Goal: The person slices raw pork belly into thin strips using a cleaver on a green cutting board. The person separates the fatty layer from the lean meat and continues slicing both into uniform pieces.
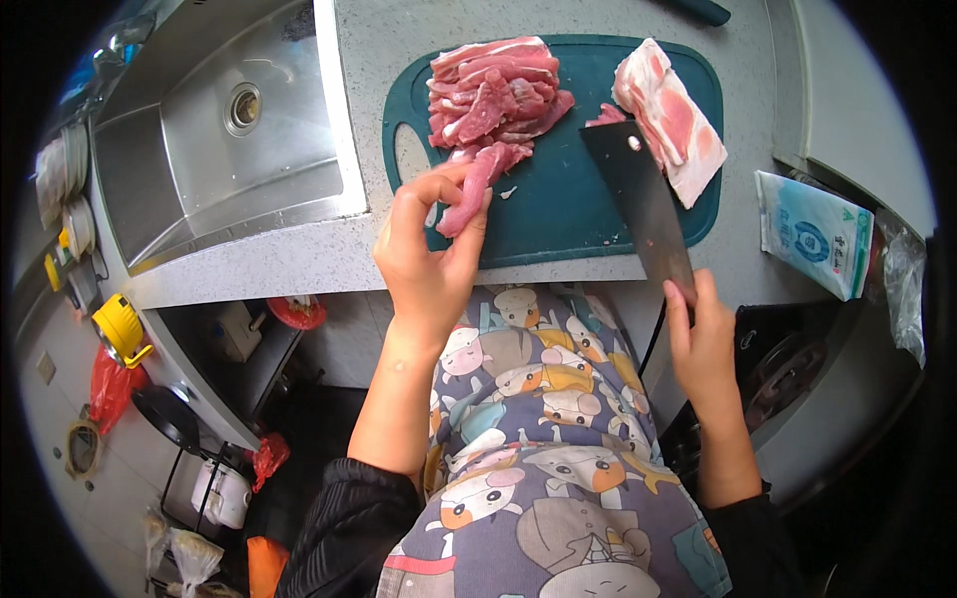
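Between the thumb and fingers of my left hand (431, 239) is a strip of raw meat (475, 187), held over the near left edge of a dark green cutting board (558, 214). Just beyond it lies a pile of sliced raw meat (498, 95). My right hand (702, 334) grips a cleaver (643, 204); its dark, wide blade points away from me over the board's right part. Past the blade rests a larger fatty slab of meat (678, 125), with a small red piece of meat (606, 116) beside it. The cleaver's handle is mostly hidden in my fist.
A steel sink (239, 169) is set into the counter on the left. To the right of the board stands a blue and white plastic package (812, 234), with a clear bag (905, 289) by it. A dark handle (706, 10) lies at the counter's far side.
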Demonstrator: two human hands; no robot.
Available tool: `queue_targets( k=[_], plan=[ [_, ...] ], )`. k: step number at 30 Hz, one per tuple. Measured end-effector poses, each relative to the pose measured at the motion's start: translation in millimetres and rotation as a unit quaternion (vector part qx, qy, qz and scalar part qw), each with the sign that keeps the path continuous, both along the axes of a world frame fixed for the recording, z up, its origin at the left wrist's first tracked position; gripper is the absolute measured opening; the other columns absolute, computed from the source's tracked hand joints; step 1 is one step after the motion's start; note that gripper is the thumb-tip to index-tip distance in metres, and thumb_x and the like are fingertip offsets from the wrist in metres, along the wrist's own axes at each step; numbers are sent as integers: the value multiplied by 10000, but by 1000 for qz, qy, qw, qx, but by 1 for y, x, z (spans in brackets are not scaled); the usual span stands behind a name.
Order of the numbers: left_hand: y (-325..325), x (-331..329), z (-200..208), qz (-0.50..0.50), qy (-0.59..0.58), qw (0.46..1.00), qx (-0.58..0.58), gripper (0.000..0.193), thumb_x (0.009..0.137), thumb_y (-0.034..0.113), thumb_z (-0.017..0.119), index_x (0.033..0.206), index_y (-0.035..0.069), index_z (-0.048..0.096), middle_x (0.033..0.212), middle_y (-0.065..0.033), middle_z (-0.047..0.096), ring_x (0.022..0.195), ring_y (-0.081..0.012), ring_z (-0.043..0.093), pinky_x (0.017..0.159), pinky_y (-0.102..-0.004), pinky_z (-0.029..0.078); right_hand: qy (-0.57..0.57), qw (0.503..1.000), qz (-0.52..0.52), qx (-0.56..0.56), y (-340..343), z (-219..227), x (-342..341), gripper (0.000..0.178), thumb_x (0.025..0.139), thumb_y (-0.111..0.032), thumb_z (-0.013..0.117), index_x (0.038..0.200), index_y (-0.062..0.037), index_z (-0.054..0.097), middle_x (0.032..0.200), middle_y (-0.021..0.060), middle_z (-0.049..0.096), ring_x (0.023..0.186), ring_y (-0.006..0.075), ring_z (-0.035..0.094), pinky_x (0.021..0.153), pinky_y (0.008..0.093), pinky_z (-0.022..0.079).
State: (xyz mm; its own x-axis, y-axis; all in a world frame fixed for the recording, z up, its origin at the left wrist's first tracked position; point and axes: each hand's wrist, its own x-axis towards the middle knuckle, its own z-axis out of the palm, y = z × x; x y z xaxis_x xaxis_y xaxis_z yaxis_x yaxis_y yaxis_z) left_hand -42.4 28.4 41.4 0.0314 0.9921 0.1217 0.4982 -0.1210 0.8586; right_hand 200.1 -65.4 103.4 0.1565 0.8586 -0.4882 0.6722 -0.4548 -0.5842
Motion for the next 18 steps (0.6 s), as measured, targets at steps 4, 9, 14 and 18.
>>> queue_targets(
  k=[4, 9, 14, 18],
  plan=[
    [-9, 20, 16, 14, -294, 938, -184, 234, 888, -59, 618, 1028, 15, 446, 938, -98, 650, 864, -157, 676, 758, -267, 543, -4, 1000, -6, 3, 0, 2, 3, 158, 946, -93, 572, 878, -1, 464, 671, 222, 552, 614, 423, 573, 504, 395, 414],
    [-20, 45, 18, -8, -352, 864, -359, 314, 916, -32, 586, 1170, 21, 409, 1043, -141, 637, 863, -202, 696, 742, -268, 553, 10, 1000, -8, 14, -1, -1, 1, 169, 937, -79, 583, 865, 2, 453, 657, 214, 545, 589, 414, 566, 495, 391, 404],
    [-29, 43, 14, -28, -4, 966, -255, 335, 860, 23, 678, 1174, 26, 560, 974, -79, 663, 767, -131, 645, 681, -248, 500, 7, 1000, -6, 12, -2, 0, -1, 160, 933, -66, 582, 870, 5, 454, 666, 214, 562, 599, 416, 576, 502, 390, 418],
    [-33, 36, -9, -23, 28, 996, -85, 234, 802, 48, 722, 1018, 22, 637, 890, -103, 666, 770, -257, 622, 720, -343, 490, 13, 1000, -4, 13, -5, 3, -1, 150, 931, -61, 581, 879, 8, 458, 685, 222, 574, 620, 421, 590, 506, 394, 426]
  ],
)
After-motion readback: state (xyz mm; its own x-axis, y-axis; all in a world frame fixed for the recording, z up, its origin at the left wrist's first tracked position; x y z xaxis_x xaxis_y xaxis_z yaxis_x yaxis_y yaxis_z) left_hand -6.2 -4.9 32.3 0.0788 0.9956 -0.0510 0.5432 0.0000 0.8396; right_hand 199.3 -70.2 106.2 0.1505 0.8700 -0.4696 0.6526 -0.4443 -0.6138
